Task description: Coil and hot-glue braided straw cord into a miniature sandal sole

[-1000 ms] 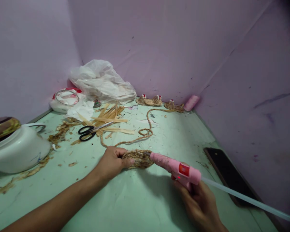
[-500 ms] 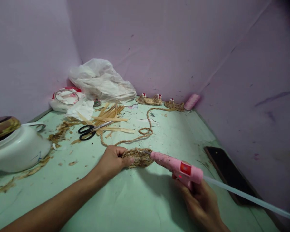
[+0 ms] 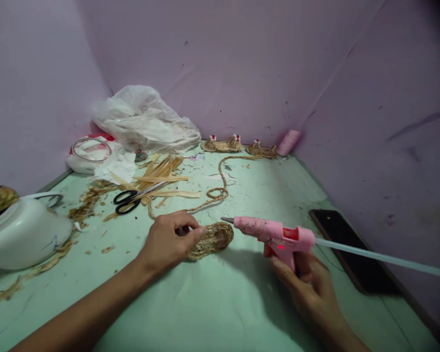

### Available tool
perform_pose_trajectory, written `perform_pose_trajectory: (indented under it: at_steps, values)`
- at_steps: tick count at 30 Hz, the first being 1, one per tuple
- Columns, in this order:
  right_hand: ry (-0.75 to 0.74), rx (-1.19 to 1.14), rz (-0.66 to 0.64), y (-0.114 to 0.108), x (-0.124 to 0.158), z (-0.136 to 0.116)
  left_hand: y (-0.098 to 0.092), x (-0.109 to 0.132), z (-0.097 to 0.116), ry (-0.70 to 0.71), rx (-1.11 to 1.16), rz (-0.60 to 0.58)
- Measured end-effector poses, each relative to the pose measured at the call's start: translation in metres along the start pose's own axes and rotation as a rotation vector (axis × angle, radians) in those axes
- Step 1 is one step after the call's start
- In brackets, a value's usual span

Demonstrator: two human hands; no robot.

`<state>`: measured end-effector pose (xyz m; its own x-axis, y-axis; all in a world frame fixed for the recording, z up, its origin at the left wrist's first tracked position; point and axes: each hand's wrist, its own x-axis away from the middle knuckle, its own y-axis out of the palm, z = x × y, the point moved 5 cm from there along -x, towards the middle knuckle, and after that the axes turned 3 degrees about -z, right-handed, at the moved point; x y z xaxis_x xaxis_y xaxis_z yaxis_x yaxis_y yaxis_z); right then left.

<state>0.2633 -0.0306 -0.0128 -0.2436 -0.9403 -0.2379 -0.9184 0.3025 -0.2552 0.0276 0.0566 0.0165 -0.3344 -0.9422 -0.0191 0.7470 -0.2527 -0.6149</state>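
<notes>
A flat oval pad of coiled brown rope [image 3: 217, 238] lies in front of me, its left end partly hidden by my left hand [image 3: 174, 239]. The thumb and fingers are bent together over that end. A braided rope [image 3: 216, 192] runs from behind this hand, loops once and reaches the far side of the table. My right hand [image 3: 308, 281] is wrapped round the handle of a pink hot glue gun [image 3: 266, 230], whose red light is lit. Its metal nozzle points left, just above the pad's right end and apart from it. A long translucent glue stick [image 3: 381, 260] sticks out of its back.
Black-handled scissors [image 3: 130, 199] lie on dry straw strips [image 3: 161, 173]. At left stands a white pot [image 3: 29, 232]; a plastic bag [image 3: 143, 120] and tape ring [image 3: 91, 149] are behind. Small rope slippers [image 3: 225, 145] line the wall; a phone [image 3: 352, 252] lies at right.
The glue gun has come away from the rope pad; its nozzle lifted and levelled. The pad now tilts up to the right, and my left fingers have shifted over its left end.
</notes>
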Motion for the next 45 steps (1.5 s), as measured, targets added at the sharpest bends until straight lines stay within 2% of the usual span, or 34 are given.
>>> perform_pose_trajectory:
  at_steps: [7,10,13,18,30,38,45]
  values:
    - [-0.016,0.050,-0.081,0.000,0.003,-0.002,-0.002,-0.002,0.006,-0.061,-0.050,0.030]
    - [-0.010,0.072,-0.084,0.000,0.005,-0.004,-0.003,-0.003,0.010,-0.025,-0.018,0.059]
    - [-0.026,0.100,-0.086,-0.001,0.009,-0.005,-0.002,-0.006,0.014,-0.003,-0.009,0.027]
    - [-0.036,0.165,-0.071,-0.004,0.016,-0.003,0.001,-0.008,0.014,-0.068,0.011,-0.046]
    - [-0.034,0.190,-0.039,-0.004,0.023,-0.004,0.007,-0.013,0.013,-0.297,0.109,-0.061]
    - [-0.098,0.164,-0.127,0.001,0.024,-0.001,0.008,-0.009,0.005,-0.444,0.177,-0.061]
    - [-0.102,0.157,-0.127,0.001,0.027,0.000,0.007,-0.009,0.002,-0.446,0.115,-0.139]
